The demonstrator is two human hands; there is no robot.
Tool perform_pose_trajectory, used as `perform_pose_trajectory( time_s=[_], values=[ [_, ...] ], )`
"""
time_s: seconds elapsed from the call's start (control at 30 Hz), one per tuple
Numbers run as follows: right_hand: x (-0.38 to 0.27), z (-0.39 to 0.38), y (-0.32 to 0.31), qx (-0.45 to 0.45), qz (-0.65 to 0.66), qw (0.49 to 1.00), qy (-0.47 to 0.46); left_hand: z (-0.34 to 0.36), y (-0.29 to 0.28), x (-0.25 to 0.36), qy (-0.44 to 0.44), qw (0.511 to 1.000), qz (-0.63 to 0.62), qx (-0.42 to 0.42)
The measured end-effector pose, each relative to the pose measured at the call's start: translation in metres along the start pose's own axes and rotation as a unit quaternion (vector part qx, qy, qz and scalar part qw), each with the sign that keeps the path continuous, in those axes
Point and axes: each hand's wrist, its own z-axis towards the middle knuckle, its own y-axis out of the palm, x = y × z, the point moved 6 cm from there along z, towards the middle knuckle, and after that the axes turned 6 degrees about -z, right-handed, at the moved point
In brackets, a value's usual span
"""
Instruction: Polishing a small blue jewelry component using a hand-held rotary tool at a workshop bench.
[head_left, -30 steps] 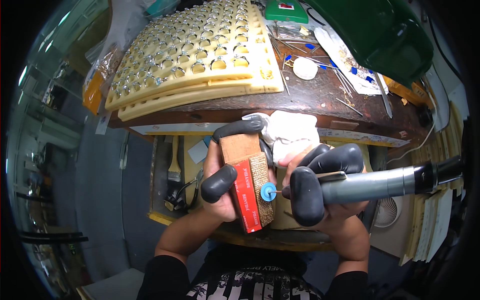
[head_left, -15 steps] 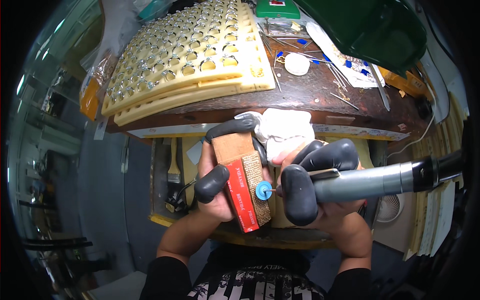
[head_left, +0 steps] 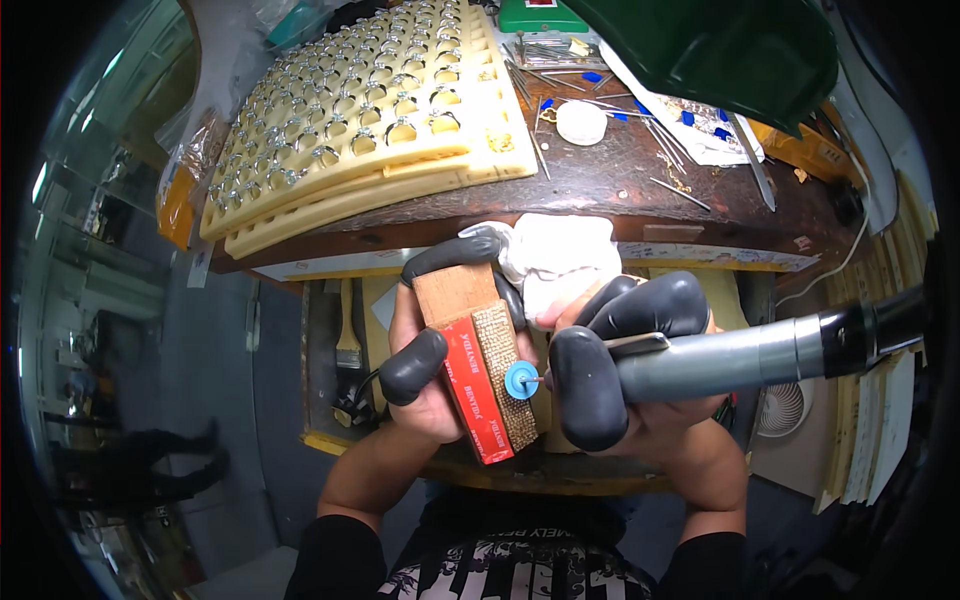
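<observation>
My left hand [head_left: 420, 360], wearing black finger covers, grips a brown block [head_left: 460, 295] with red tape [head_left: 475, 390] down one side and a rough, woven-looking tan strip [head_left: 500, 340] beside it. My right hand [head_left: 625, 360], also with black finger covers, is closed on a silver rotary handpiece [head_left: 735, 355]. Its small blue disc [head_left: 520, 380] sits at the tan strip; I cannot tell whether they touch. A crumpled white cloth [head_left: 555, 255] lies behind both hands, against the bench's front edge.
The wooden bench [head_left: 625, 180] holds a foam tray [head_left: 430, 160] of rings, scattered burrs and a white round item [head_left: 580, 123]. A green lamp hood [head_left: 715, 55] hangs at upper right. An open drawer [head_left: 320, 430] with brush and pliers lies below; a small white fan [head_left: 785, 410] is right.
Both hands, with block and handpiece, have shifted somewhat left in the view, as has the bench behind them. The grips and the disc's place beside the tan strip look much the same.
</observation>
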Motion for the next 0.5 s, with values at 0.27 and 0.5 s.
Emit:
perform_pose_trajectory(
  time_s=[0.27, 0.5],
  values=[
    [0.0006, 0.0017, 0.0026, 0.034, 0.001, 0.999, -0.028, 0.0016, 0.0004, 0.0007, 0.022, 0.999, -0.008, 0.030],
    [0.0028, -0.0005, 0.0035, 0.035, 0.025, 0.998, -0.040, 0.0019, 0.0006, 0.0013, 0.030, 0.998, -0.042, -0.027]
  ],
)
